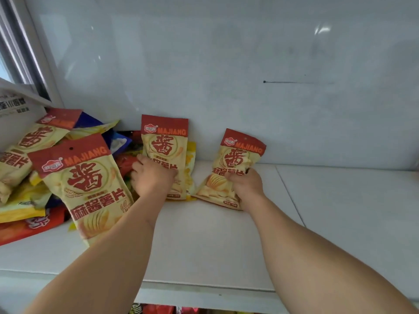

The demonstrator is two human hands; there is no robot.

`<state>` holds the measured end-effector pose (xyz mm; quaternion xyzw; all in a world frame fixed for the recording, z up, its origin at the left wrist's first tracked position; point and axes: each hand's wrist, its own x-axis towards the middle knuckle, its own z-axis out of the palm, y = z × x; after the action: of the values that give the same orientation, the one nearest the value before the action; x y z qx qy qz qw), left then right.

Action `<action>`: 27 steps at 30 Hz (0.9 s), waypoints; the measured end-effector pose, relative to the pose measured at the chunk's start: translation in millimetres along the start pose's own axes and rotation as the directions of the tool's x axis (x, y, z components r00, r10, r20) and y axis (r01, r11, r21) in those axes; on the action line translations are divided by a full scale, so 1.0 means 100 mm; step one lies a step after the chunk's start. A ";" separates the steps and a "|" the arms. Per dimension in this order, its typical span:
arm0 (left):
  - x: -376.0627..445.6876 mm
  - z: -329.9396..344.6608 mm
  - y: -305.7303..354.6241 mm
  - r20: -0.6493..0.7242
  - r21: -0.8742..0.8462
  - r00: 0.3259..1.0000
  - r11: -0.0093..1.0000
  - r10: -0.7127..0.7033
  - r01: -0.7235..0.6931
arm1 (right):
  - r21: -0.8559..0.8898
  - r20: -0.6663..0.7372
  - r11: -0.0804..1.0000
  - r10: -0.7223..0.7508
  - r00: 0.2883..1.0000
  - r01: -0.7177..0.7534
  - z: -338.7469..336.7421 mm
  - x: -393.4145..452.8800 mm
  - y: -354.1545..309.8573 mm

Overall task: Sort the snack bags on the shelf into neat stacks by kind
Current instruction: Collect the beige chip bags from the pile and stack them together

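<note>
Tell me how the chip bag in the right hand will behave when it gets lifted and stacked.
The chip bag creases where the right hand grips it, so it is probably soft, puffy and light. Its glossy film may slide off a stack. Squeezing could crush the chips.

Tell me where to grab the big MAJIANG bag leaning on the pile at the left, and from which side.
Take the big MAJIANG bag by its flat red top band, near the hang hole, coming from the front and above. It leans back on the mixed pile with that band raised and free; its lower right edge sits behind the left forearm. Both hands are busy: the left hand and right hand each grip another bag.
</note>
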<state>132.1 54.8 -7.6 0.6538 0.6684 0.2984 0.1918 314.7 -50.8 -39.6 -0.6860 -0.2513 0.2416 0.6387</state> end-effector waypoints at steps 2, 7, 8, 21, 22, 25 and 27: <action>-0.04 0.02 0.06 0.015 -0.013 1.000 1.000 -0.003 0.003 | 0.053 0.042 0.998 0.020 0.999 -0.022 -0.14 0.00 -0.01; -0.14 0.13 0.18 0.164 -0.129 0.985 0.990 -0.042 0.064 | 0.136 0.112 0.987 0.069 0.991 -0.084 -0.48 0.01 -0.04; -0.16 0.15 0.19 0.189 -0.139 0.981 0.987 -0.049 0.076 | 0.146 0.121 0.985 0.075 0.990 -0.092 -0.54 0.02 -0.04; -0.62 0.21 0.52 0.358 -0.298 0.919 0.953 0.167 -0.056 | 0.179 0.122 0.979 0.072 0.990 -0.093 -1.06 -0.13 0.00; -0.65 0.23 0.54 0.369 -0.296 0.912 0.953 0.178 -0.066 | 0.190 0.117 0.977 0.071 0.991 -0.092 -1.09 -0.15 0.00; -0.73 0.26 0.58 0.410 -0.379 0.885 0.924 0.221 -0.055 | 0.214 0.095 0.971 0.084 0.992 -0.102 -1.17 -0.22 -0.01; -0.79 0.29 0.61 0.444 -0.454 0.861 0.891 0.249 -0.024 | 0.219 0.081 0.970 0.088 0.993 -0.103 -1.23 -0.25 -0.02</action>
<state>202.6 -21.4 -0.7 0.6953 0.4648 0.2766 0.4733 376.2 -160.0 -29.0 -0.6124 -0.2118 0.3228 0.6899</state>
